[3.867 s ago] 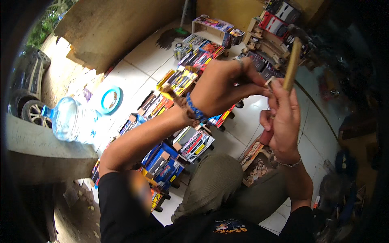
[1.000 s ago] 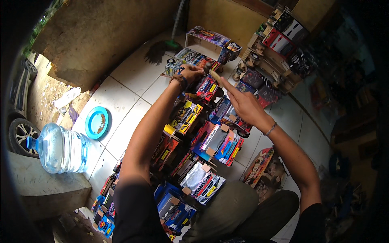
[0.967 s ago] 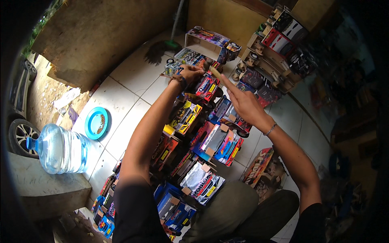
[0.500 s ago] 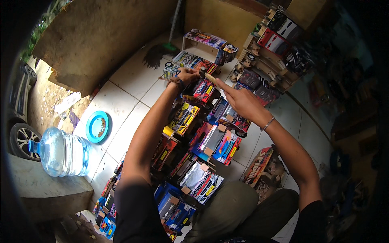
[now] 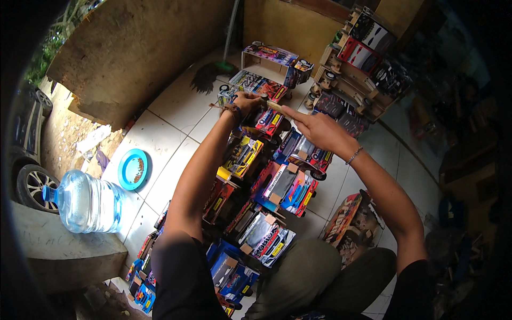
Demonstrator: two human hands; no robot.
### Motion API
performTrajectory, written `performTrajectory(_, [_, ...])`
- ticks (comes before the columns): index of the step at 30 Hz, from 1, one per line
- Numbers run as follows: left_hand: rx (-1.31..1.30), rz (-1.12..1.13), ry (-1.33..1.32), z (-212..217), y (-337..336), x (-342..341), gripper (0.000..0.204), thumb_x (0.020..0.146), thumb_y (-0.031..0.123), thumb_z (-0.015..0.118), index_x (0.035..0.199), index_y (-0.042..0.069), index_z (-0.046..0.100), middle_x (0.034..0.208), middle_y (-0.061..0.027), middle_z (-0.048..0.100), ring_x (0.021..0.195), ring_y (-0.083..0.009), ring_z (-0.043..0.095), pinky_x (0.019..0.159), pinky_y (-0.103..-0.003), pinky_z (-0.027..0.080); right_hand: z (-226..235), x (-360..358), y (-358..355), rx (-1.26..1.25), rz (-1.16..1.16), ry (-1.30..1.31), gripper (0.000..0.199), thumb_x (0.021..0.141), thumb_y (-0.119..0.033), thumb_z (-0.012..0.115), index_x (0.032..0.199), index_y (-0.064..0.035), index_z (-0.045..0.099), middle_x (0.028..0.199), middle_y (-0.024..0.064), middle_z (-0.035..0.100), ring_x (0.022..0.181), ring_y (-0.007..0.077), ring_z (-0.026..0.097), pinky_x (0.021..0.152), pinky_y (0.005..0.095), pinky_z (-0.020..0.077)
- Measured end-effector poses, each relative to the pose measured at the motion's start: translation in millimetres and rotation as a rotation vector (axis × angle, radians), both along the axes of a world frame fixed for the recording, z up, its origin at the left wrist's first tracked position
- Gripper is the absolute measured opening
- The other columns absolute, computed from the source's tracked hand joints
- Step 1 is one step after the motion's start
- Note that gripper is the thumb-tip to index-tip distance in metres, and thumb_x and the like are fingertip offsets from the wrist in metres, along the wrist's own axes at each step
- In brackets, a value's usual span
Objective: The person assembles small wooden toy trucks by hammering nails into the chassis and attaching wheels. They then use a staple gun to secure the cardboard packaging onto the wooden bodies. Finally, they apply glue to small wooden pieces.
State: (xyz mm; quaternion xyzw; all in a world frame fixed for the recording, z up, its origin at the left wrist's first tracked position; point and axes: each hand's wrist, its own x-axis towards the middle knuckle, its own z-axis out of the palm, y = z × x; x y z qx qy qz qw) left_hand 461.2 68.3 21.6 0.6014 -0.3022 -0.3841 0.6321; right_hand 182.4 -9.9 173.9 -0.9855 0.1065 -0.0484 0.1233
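Observation:
My right hand is closed round the wooden handle of a hammer, whose dark head points toward my left hand. Beside that head, my left hand has its fingers bent together over a toy truck. What they pinch, if anything, is too small to make out. Under both hands is a red-fronted toy truck with printed sides. Closer to me stand a yellow toy truck and a blue-and-red one, among several others in rows.
At the left, a large clear water bottle lies on a ledge near a blue plate with brown bits. A broom leans at the back. More toy trucks are stacked back right; a box of wood pieces sits by my knee.
The hammer head has dipped slightly toward the truck beside my left hand. My left hand stays in nearly the same place, and the whole view has shifted a little.

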Motion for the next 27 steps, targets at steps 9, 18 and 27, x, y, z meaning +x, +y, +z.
performTrajectory(9, [-0.033, -0.004, 0.091, 1.2, 1.9, -2.0, 0.025, 0.089, 0.027, 0.084, 0.098, 0.005, 0.077, 0.088, -0.0027, 0.075, 0.075, -0.009, 0.066, 0.07, -0.025, 0.054, -1.6, -1.0, -5.1, -0.088, 0.032, 0.093, 0.061, 0.103, -0.022, 0.051, 0.159, -0.0412, 0.035, 0.065, 0.024, 0.058, 0.061, 0.0423, 0.063, 0.065, 0.0529, 0.0515])
performTrajectory(18, [0.082, 0.031, 0.019, 21.3, 8.3, -12.6, 0.023, 0.094, 0.018, 0.079, 0.108, -0.001, 0.076, 0.094, -0.0038, 0.076, 0.078, -0.0077, 0.068, 0.07, -0.023, 0.056, -6.2, -8.3, -8.2, -0.066, -0.001, 0.062, 0.063, 0.103, -0.023, 0.053, 0.159, -0.0425, 0.033, 0.07, 0.0228, 0.062, 0.065, 0.0414, 0.063, 0.069, 0.0532, 0.0514])
performTrajectory(27, [0.048, -0.016, 0.034, -8.0, 1.3, 23.1, 0.031, 0.098, 0.03, 0.073, 0.112, 0.003, 0.074, 0.09, -0.0017, 0.073, 0.075, -0.0086, 0.064, 0.066, -0.024, 0.051, 32.6, -136.3, -7.5, 0.347, -0.264, -0.841, 0.046, 0.108, -0.029, 0.055, 0.149, -0.0092, 0.051, 0.076, 0.0008, 0.059, 0.061, 0.0074, 0.05, 0.056, 0.0258, 0.0424])
